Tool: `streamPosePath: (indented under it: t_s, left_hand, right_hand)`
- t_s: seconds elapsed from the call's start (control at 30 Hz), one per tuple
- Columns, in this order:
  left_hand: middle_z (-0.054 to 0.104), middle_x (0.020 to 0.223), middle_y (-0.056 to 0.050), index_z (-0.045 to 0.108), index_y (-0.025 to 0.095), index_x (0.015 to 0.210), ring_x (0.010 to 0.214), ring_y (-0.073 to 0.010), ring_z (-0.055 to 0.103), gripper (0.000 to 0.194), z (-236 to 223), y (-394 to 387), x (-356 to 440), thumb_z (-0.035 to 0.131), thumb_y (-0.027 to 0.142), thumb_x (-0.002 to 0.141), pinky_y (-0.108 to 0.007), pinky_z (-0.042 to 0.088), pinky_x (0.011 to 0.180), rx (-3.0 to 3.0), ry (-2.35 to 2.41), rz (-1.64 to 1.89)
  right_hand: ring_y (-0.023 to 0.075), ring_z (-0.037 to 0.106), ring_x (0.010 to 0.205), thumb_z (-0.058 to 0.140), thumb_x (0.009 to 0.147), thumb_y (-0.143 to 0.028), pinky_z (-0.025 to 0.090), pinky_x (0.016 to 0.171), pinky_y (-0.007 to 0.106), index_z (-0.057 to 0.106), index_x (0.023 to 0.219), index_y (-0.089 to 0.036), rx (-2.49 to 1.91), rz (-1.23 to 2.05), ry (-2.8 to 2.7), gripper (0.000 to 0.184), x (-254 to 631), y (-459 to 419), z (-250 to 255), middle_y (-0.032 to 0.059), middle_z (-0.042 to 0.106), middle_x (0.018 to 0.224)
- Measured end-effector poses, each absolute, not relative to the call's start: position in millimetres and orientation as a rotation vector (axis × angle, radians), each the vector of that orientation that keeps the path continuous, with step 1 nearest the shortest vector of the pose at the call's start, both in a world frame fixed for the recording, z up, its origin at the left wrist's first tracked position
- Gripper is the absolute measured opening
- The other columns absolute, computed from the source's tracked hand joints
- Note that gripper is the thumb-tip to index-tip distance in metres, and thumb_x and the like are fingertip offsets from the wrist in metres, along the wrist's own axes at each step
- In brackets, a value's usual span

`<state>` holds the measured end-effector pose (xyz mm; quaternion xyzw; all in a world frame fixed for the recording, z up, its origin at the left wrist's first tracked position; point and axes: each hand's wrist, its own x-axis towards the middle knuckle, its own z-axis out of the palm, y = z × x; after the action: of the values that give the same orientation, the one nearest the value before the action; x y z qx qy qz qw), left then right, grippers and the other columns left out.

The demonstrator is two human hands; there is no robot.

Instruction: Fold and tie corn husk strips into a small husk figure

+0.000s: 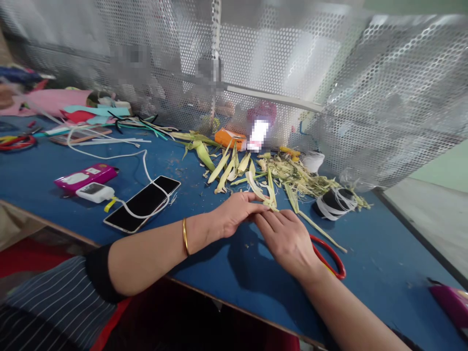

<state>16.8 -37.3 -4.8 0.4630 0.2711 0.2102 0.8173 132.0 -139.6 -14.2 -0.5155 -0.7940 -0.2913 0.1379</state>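
Note:
My left hand (236,214), a gold bangle at its wrist, pinches a pale strip of corn husk (271,192) whose split ends stick up beyond the fingers. Close against it, my right hand (287,239) has its fingers closed on the lower end of the same husk. Its fingertips are partly hidden. Several loose husk pieces (222,168) lie just past my hands. A red loop handle (338,265), perhaps of scissors, shows from beneath my right forearm.
A black spool with white thread (335,202) and a heap of husk scraps (303,173) lie to the right. On the left are a smartphone (146,202), a white cable and a purple device (87,178). A perforated silvery screen (270,53) borders the blue table's back.

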Motion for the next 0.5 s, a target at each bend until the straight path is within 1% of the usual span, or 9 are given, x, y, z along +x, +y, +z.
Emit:
streamPosePath:
  t_s: [0.17,0.3,0.37,0.5]
  left_hand:
    - [0.069,0.071,-0.002,0.068,0.012,0.069,0.067,-0.0096,0.06,0.018,-6.1,-39.0,17.4,0.082,0.013,0.058,-0.021,0.046,0.066,1.029,0.553,0.492]
    - [0.068,0.068,-0.002,0.065,0.014,0.075,0.069,-0.0136,0.065,0.018,-6.6,-42.6,16.6,0.077,0.012,0.062,-0.025,0.049,0.068,1.003,0.56,0.601]
    - [0.067,0.066,-0.002,0.064,0.014,0.073,0.068,-0.0141,0.065,0.014,-6.7,-44.1,15.8,0.074,0.013,0.064,-0.025,0.049,0.067,1.023,0.552,0.613]
    - [0.064,0.062,0.0,0.061,0.015,0.067,0.069,-0.0144,0.065,0.012,-7.7,-45.2,14.5,0.073,0.015,0.063,-0.024,0.048,0.065,1.123,0.547,0.618]
  right_hand:
    - [0.0183,0.057,0.071,0.035,0.096,-0.007,0.037,0.07,0.032,0.063,0.086,-0.015,-1.368,-0.808,-2.272,0.031,132.0,-143.7,-12.2,0.0075,0.064,0.073]
    - [0.0178,0.054,0.067,0.032,0.096,-0.008,0.038,0.069,0.031,0.062,0.083,-0.016,-1.288,-0.806,-2.266,0.033,130.3,-145.6,-11.9,0.0065,0.064,0.072]
    - [0.018,0.055,0.068,0.032,0.096,-0.008,0.039,0.07,0.032,0.062,0.083,-0.017,-1.273,-0.77,-2.263,0.033,129.1,-146.5,-11.5,0.0064,0.064,0.072]
    - [0.0194,0.059,0.072,0.032,0.095,-0.007,0.042,0.073,0.033,0.061,0.083,-0.017,-1.231,-0.683,-2.271,0.033,126.5,-147.8,-11.1,0.0069,0.064,0.071]
